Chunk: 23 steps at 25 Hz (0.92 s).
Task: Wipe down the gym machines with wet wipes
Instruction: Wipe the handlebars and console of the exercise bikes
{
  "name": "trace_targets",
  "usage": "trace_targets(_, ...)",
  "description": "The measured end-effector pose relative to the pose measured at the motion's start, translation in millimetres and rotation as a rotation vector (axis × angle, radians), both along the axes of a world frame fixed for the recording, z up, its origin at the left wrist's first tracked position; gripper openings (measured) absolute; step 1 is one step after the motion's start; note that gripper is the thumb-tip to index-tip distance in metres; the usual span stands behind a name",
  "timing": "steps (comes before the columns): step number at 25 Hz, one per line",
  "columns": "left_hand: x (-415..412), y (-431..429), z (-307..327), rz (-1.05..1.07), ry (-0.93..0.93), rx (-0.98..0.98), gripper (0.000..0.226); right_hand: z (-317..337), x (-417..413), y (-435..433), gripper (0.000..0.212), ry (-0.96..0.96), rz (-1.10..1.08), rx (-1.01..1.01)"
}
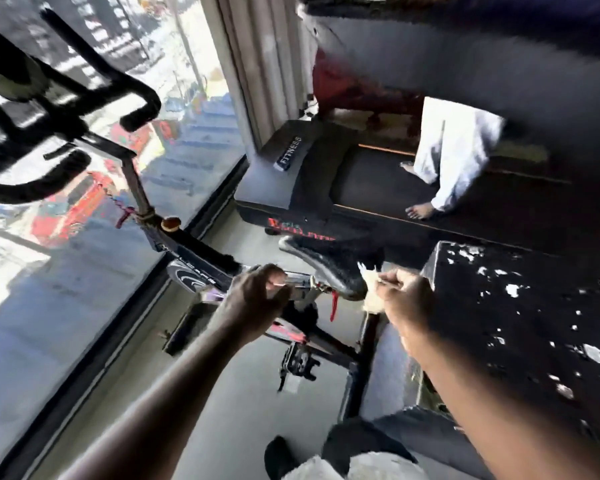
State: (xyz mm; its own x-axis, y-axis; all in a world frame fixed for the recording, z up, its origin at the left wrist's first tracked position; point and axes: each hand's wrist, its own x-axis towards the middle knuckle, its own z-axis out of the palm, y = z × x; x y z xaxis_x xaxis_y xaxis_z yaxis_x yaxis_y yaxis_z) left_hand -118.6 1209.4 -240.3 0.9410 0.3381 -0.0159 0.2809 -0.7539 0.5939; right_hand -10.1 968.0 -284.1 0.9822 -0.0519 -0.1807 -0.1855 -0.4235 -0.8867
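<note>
The left hand [257, 299] grips the chrome seat rail [300, 284], apparently as a brace, while the right hand [404, 296] pinches a crumpled white wet wipe [371, 292] at the black padded bike saddle [326, 263]'s edge.

A big glass window [66, 271] filled the nine o'clock side, and its dark frame [118, 323] ran diagonally down toward seven o'clock. Through the glass, a blurred red shape [70, 209] showed at nine o'clock. A pale pleated curtain [253, 64] hung at twelve o'clock, just beside the glass. Another person's white trouser legs [454, 150] and bare feet [420, 212] stood at two o'clock. At three o'clock sat a black box [534, 323], its top flaked with white patches. Grey floor [222, 403] lay at six o'clock.
</note>
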Motion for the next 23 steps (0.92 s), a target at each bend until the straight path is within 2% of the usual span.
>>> trace_targets(2,29,18,-12,-0.074,0.020,-0.015,0.022,-11,13,8,0.014,-0.184,-0.058,-0.086)
trace_targets(4,51,27,-27,-0.149,0.020,-0.009,0.023,-26,15,13,0.014,-0.305,-0.016,-0.256)
trace_targets(7,74,38,-46,-0.233,0.048,-0.019,0.026,-63,9,23,0.039,-0.411,0.263,-0.528)
trace_targets(10,98,53,-59,-0.258,0.043,0.002,0.029,-98,1,25,0.047,-0.585,0.499,-0.603)
trace_targets(14,130,65,-68,-0.254,0.061,0.051,0.042,-97,-4,12,0.054,-0.614,0.575,-0.676)
trace_targets(16,144,68,-70,-0.260,0.076,0.048,0.044,-96,14,17,0.051,-0.607,0.508,-0.684)
trace_targets(20,164,71,-79,-0.316,0.127,0.056,0.045,-92,53,66,0.050,-0.470,0.395,-0.676)
trace_targets(23,175,77,-84,-0.349,0.158,0.054,0.045,-95,27,60,0.050,-0.507,0.568,-0.711)
